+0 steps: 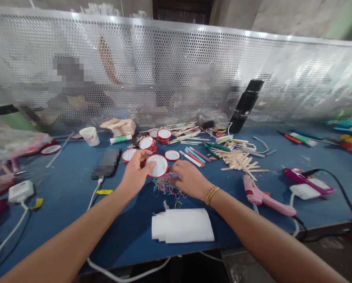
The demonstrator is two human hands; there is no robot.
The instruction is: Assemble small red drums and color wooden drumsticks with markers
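My left hand (pixel 138 171) pinches a round white disc with a red rim (pixel 157 166) between thumb and fingers, tilted up over the table. Beside it, my right hand (pixel 190 179) has its fingers curled into a pile of thin colourful rubber bands (pixel 165 185), with some of them bunched at the fingertips. A gold bracelet (pixel 211 195) circles the right wrist. More red-rimmed discs stand stacked (pixel 148 144) just behind the hands, and a single disc (pixel 172 155) lies near the right fingers. Nearer the front edge rests a folded white cloth (pixel 184 226).
Markers (pixel 195 157), wooden sticks (pixel 237 161) and a pink glue gun (pixel 261 196) lie to the right. A phone (pixel 106 163) with a cable and a paper cup (pixel 89 136) are on the left. A black bottle (pixel 246 106) leans against the perforated metal screen (pixel 170 59).
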